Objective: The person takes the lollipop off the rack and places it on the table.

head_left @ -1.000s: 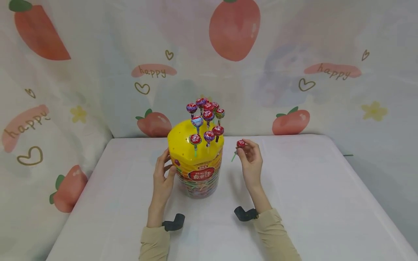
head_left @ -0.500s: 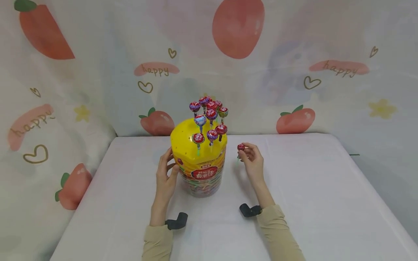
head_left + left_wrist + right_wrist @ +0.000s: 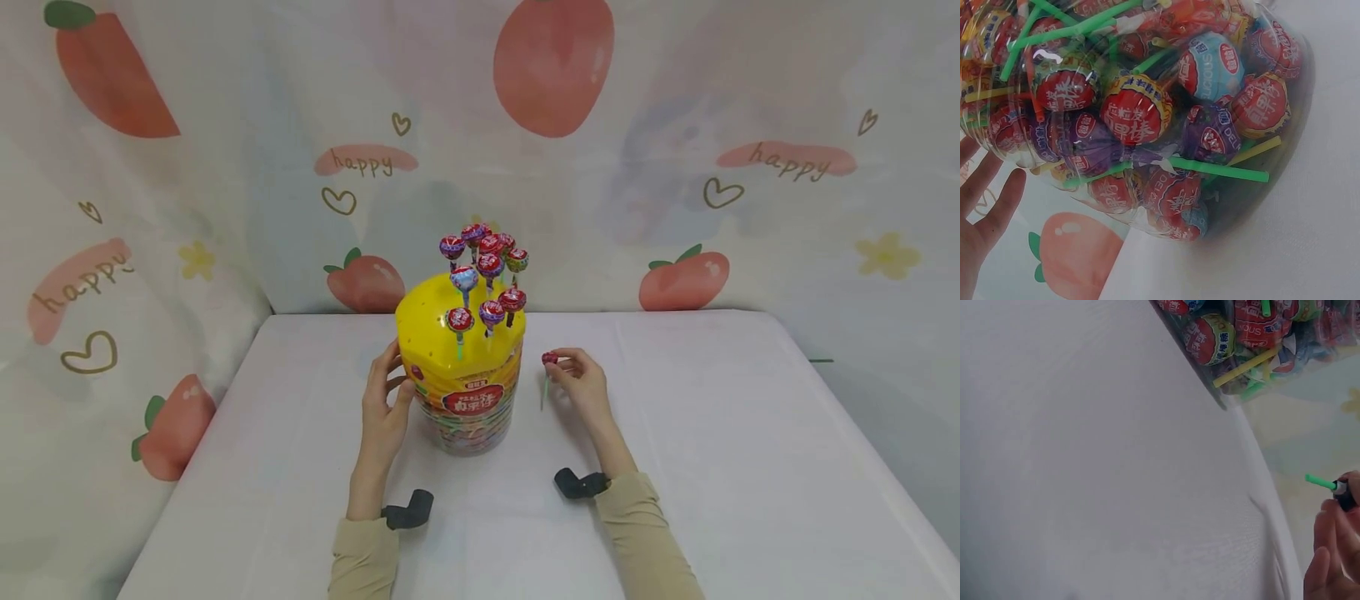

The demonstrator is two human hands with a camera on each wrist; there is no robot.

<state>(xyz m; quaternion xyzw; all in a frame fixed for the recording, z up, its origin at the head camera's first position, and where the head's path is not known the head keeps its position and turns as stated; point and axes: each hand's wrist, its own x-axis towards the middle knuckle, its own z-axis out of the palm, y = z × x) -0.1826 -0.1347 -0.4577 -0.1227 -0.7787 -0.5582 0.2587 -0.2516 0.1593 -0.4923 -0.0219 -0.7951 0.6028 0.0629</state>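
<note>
Lower now goes the right hand (image 3: 588, 389), down from where it was half a second ago, and the lollipop (image 3: 550, 358) comes with it, to the right of the jar (image 3: 474, 437) and apart from it. Thumb and fingers pinch it at the ball (image 3: 548, 359), green stick (image 3: 544, 393) pointing down! Over on the other side, the left hand (image 3: 384, 417) cups the jar, thumb to the front, fingers round the side, and the jar stands on the white table (image 3: 712, 458). Only the head view gives us the yellow lid (image 3: 423, 321), with a cluster of standing lollipops (image 3: 491, 265) poking up from it. But look at the left wrist view: straight through the clear wall, wrapped sweets (image 3: 1138, 115) in red, purple and blue, tangled with criss-crossing sticks (image 3: 1229, 170), green and yellow. And the right wrist view picks out the dark wrapper end (image 3: 1345, 495) around the stick, though the ball itself is out of sight there.
</note>
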